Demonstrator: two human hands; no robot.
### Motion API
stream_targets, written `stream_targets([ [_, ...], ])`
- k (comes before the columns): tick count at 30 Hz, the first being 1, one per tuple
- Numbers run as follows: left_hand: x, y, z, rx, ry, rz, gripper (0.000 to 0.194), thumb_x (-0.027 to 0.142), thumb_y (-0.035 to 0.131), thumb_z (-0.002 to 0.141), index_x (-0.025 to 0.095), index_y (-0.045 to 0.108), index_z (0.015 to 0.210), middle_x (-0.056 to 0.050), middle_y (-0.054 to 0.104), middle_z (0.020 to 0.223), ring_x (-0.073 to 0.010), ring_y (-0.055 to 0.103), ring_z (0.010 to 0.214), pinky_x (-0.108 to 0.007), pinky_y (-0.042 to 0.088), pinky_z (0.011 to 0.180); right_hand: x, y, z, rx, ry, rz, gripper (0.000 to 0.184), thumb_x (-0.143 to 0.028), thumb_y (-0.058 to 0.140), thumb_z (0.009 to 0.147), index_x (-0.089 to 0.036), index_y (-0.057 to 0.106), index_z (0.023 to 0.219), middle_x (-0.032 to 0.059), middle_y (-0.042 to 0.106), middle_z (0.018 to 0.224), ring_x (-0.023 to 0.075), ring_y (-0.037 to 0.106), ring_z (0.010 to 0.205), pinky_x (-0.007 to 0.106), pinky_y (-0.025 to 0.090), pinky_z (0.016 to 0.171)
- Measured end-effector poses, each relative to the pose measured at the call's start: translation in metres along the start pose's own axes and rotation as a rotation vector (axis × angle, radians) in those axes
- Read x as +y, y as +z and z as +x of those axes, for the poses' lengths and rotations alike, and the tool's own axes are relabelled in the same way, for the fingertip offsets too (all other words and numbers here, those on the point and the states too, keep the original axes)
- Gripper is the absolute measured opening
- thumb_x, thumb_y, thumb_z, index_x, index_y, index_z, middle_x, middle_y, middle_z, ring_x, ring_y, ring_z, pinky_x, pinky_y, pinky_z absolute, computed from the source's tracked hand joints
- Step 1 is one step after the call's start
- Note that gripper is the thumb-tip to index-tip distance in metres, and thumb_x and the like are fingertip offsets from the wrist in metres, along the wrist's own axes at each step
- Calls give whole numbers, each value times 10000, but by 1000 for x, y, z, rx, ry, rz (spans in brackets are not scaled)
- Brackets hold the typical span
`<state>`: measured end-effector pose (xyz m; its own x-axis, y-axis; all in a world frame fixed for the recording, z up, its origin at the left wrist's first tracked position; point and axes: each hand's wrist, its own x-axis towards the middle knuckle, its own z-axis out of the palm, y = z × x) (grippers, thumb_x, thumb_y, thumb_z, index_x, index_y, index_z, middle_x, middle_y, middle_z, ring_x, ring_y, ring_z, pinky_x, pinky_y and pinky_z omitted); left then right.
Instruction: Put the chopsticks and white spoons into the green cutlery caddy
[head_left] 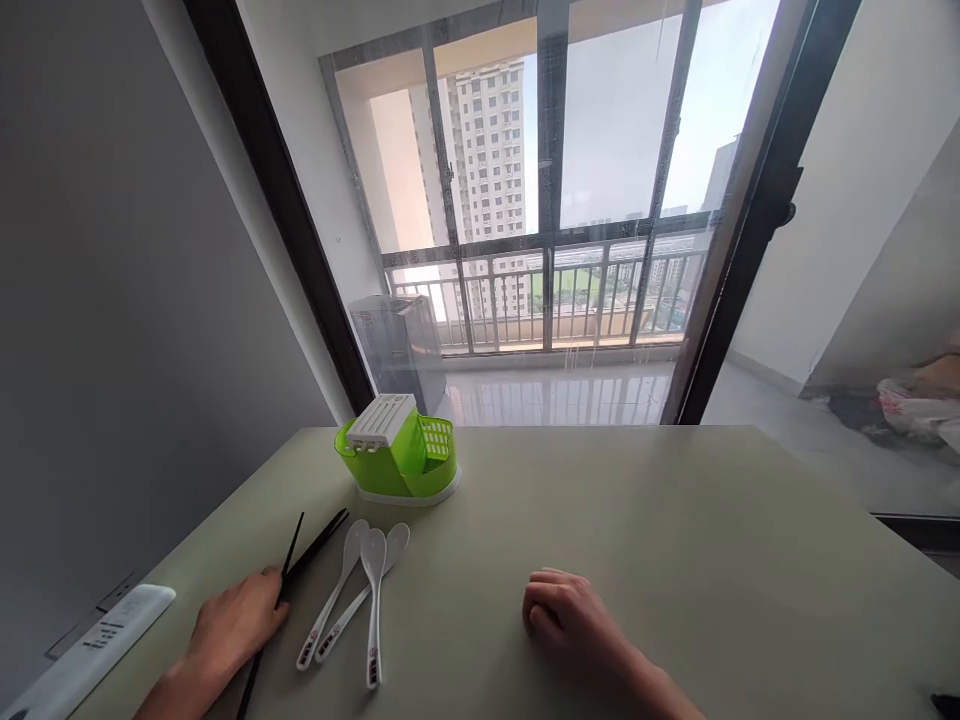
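At the table's left, my left hand is closed over black chopsticks, which lie at slightly different angles and stick out on both sides of it. Just right of that hand, three white spoons rest in a loose fan, bowls pointing away from me and printed handle ends towards me. Beyond them stands a green utensil holder with a white slotted top, a latticed side compartment and a white base. My right hand rests on the table as a loose fist, apart from these things, with nothing visible in it.
A pale green table spans the foreground. A white plastic strip-like object lies along its left edge. Behind the table are a dark-framed glass door and a balcony with a grey cabinet-like box. Bags lie on the floor at right.
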<state>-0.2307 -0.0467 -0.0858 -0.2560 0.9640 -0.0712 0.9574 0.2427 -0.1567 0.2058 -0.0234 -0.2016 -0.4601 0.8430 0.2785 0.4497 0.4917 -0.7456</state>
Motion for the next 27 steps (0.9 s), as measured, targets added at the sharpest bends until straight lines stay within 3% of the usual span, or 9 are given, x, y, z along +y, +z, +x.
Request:
stream_targets([
  [4, -2, 7, -4, -127, -16, 81, 363, 224, 401, 852, 120, 672, 1070, -233, 770, 913, -420, 767, 883, -477, 542, 735, 0, -1, -1, 0, -2, 10, 230, -38, 483, 747, -207, 578, 625, -18, 633, 684, 127, 548, 685, 227, 351, 664],
  [8, -8, 13, -7, -14, -67, 102, 410, 169, 291, 905, 102, 625, 1134, -250, 748, 996, -404, 756, 855, -487, 524, 729, -2, -3, -2, -22, -3, 6, 248, -35, 476, 759, -210, 601, 635, -12, 641, 693, 132, 556, 691, 231, 362, 672],
  [13, -2, 5, -17, 79, -153, -311, 446, 417, 255, 982, 170, 556, 1199, -220, 760, 1060, -383, 756, 889, -454, 552, 709, -3, -3, -1, -41, 27, -17, 260, -26, 476, 756, -214, 605, 632, -12, 643, 698, 136, 562, 698, 238, 370, 674],
  [15, 17, 3, -27, 65, -161, -524, 514, 527, 240, 995, 214, 517, 1295, -184, 765, 1142, -367, 749, 1051, -437, 575, 803, -2, -3, -1, -32, 17, -11, 256, -25, 479, 754, -215, 598, 631, -16, 641, 696, 134, 561, 698, 237, 367, 674],
  [18, 70, 5, -47, 5, -39, -679, 610, 603, 228, 987, 253, 469, 1425, -138, 763, 1226, -330, 691, 1231, -405, 577, 896, -1, -2, -2, -17, 21, 4, 254, -27, 478, 754, -216, 600, 636, -18, 640, 698, 132, 565, 696, 236, 365, 670],
  [21, 133, 5, -67, -155, 153, -592, 601, 539, 200, 1011, 259, 457, 1476, -127, 775, 1183, -326, 740, 1113, -393, 574, 836, 0, -2, -3, -19, 36, 6, 253, -30, 481, 745, -218, 613, 640, -15, 645, 701, 134, 571, 691, 238, 367, 667],
  [23, 169, 2, -76, -257, 206, -493, 582, 472, 159, 1022, 276, 469, 1475, -121, 790, 1110, -313, 775, 983, -386, 569, 784, 1, -2, -3, -14, 32, 15, 253, -31, 481, 742, -220, 621, 649, -12, 652, 709, 136, 577, 695, 236, 375, 673],
  [27, 210, 0, -83, -323, 257, -326, 602, 385, 196, 1014, 199, 457, 1524, -200, 701, 1350, -372, 740, 1126, -459, 568, 881, 3, 0, -2, 25, 20, 48, 255, -25, 478, 732, -222, 633, 684, -13, 665, 729, 134, 592, 710, 226, 387, 681],
])
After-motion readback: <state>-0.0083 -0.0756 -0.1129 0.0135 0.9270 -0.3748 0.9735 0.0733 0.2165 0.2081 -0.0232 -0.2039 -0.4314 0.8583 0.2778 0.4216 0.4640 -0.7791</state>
